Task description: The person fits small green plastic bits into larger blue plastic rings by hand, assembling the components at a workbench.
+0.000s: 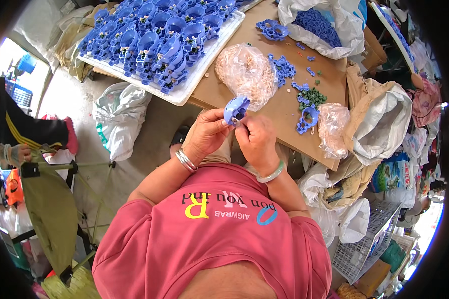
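My left hand grips a small blue plastic part by its left side, thumb and fingers closed on it. The part has a rounded, cup-like body and is held up in front of the table's near edge. My right hand is closed in a pinch at the part's lower right. Whatever its fingertips hold is too small and hidden to make out. Just beyond both hands lies a clear bag of small pale pink pieces. Loose blue parts are scattered to its right.
A white tray piled with blue assemblies covers the table's far left. On the brown tabletop are green pieces, a blue ring part and a second pale bag. Open sacks stand right; a folding chair stands left.
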Demonstrator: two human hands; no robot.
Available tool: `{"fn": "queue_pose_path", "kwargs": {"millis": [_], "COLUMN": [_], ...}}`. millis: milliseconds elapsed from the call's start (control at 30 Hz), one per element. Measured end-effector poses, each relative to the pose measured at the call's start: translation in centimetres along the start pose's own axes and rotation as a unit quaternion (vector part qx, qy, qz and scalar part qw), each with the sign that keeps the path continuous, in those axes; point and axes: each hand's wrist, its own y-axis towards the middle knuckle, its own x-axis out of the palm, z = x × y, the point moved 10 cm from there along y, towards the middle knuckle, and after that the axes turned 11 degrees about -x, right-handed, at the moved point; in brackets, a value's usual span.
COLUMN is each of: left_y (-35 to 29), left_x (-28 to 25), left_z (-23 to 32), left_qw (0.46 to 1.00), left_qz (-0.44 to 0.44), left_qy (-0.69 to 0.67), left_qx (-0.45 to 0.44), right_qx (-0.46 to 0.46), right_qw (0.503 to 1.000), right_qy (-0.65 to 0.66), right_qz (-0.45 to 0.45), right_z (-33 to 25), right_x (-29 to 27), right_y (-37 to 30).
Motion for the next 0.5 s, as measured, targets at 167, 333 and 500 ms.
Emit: {"fn": "queue_pose_path", "kwargs": {"millis": [167, 333, 500], "left_y": [-0.1, -0.3, -0.3], "left_x": [-0.6, -0.2, 0.6], "left_z": [-0.2, 0.4, 0.4], "left_qw": [1.0, 1.0, 1.0], "left_qz": [0.017, 0.007, -0.005], "left_qy": [0.005, -0.002, 0.009], "left_qx": [-0.01, 0.003, -0.024], "right_qx": [-0.028, 0.043, 0.324], "right_qw": [1.0, 0.995, 0.85], "right_qy": [-0.002, 0.085, 0.415], "right_qz": [0.004, 0.011, 0.008], "right_z": [-0.9, 0.5, 4.5], "right_x": [0.1, 0.4, 3.9], "right_y": [0.4, 0.1, -3.0]}}
